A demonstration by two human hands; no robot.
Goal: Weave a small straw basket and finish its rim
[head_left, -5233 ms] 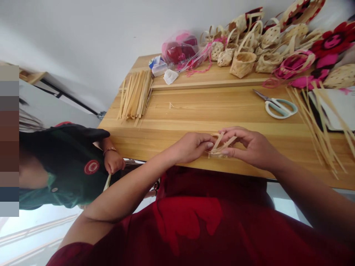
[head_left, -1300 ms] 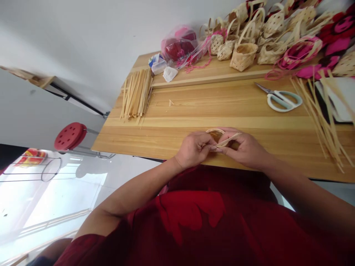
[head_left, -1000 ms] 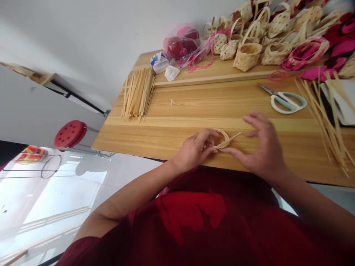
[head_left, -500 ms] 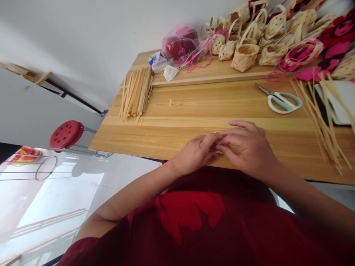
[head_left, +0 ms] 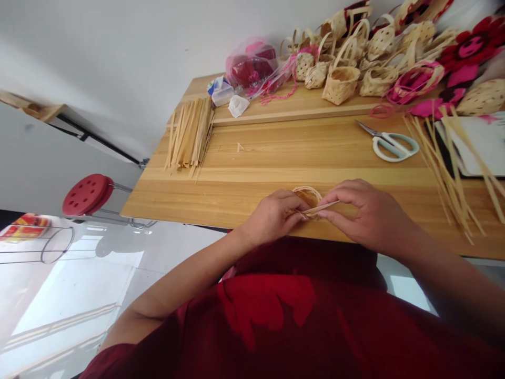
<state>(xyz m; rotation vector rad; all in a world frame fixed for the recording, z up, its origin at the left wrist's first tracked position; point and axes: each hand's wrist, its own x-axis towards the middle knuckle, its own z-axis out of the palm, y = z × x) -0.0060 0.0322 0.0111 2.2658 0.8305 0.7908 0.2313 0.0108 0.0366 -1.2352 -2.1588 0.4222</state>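
A small woven basket (head_left: 309, 196) sits at the near edge of the wooden table, its rounded rim showing between my hands. My left hand (head_left: 276, 211) is closed on the basket's near left side, with the fingers partly hiding it. From the right, my right hand (head_left: 358, 210) pinches a thin pale strip (head_left: 325, 207) that runs along the basket's near rim toward my left fingers. The basket's lower part is hidden by my hands.
Scissors (head_left: 394, 146) lie on the table to the right, beside loose strips (head_left: 450, 168) and a notebook (head_left: 481, 142). A bundle of strips (head_left: 189, 134) is at left. Finished baskets (head_left: 341, 84) and a plastic bag (head_left: 252, 68) line the back ledge. A red stool (head_left: 87, 195) stands left.
My right hand has moved right, away from my left, and its fingers have come together on the strip. The basket rim, mostly covered before, now shows. The whole view has shifted slightly.
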